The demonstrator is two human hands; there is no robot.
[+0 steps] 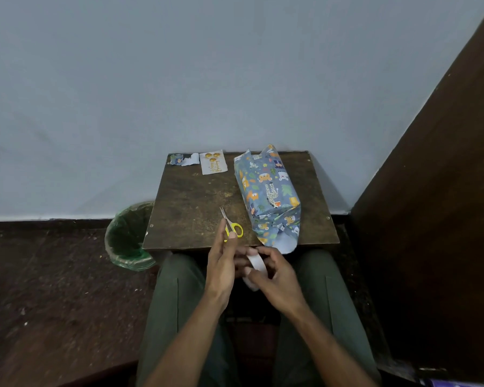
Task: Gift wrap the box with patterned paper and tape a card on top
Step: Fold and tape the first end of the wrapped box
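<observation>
1. Lying just beyond your fingertips, the box in patterned paper is resting on the small table, its near end flap still loose and hanging over the table edge.
2. You are holding a white tape roll over your lap: your right hand is curling round it, while your left hand is meeting it with fingers mostly straight; whether those fingers are pinching the tape end is hard to tell.
3. To do this well, you are probably wanting a short strip, pulled straight and kept off your fingertips.
4. The scissors are lying just past your left fingers, handy for cutting.
5. The card is waiting far beyond your fingers, beside paper scraps.
6. The roll's free end is hiding behind your fingers.
</observation>
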